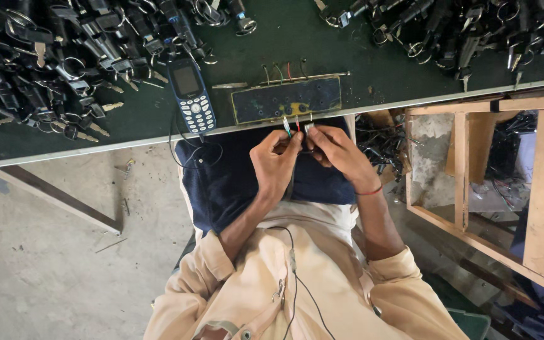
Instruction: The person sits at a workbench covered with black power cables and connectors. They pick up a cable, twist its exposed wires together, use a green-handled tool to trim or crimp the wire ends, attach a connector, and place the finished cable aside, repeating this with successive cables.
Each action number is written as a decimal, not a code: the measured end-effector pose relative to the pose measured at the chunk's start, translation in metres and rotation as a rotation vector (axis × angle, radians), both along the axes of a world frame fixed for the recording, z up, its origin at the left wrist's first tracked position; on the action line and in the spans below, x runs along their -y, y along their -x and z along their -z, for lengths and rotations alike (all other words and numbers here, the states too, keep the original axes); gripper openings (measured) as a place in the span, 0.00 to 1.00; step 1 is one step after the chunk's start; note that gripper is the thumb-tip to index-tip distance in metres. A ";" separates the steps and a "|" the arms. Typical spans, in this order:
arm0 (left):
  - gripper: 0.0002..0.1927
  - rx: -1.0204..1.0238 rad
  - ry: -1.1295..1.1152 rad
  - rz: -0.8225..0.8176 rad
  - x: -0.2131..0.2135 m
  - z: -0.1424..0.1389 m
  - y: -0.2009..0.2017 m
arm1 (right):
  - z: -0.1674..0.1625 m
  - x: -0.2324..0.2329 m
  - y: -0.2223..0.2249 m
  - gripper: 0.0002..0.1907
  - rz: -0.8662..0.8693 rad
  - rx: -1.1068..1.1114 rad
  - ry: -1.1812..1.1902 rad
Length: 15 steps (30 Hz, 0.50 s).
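Wires [292, 124] (thin, green, red and white) sprout from a small part pinched between left hand [276, 161] and right hand [337, 151], fingertips meeting just below the green table's [158, 119] edge, near a scuffed flat board [286, 100].

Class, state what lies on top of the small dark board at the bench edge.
Yellow patches and small holes mark the board; coloured wires rise from its far edge. What lies beneath it is hidden.
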<state>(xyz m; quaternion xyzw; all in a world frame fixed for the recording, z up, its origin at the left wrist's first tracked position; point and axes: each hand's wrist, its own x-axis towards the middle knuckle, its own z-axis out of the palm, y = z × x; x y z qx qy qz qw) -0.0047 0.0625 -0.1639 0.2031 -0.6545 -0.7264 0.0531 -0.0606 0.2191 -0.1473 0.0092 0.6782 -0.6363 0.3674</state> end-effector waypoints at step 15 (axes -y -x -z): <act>0.07 -0.017 -0.005 -0.019 0.006 -0.009 0.005 | 0.011 0.035 -0.022 0.12 0.281 -0.323 -0.080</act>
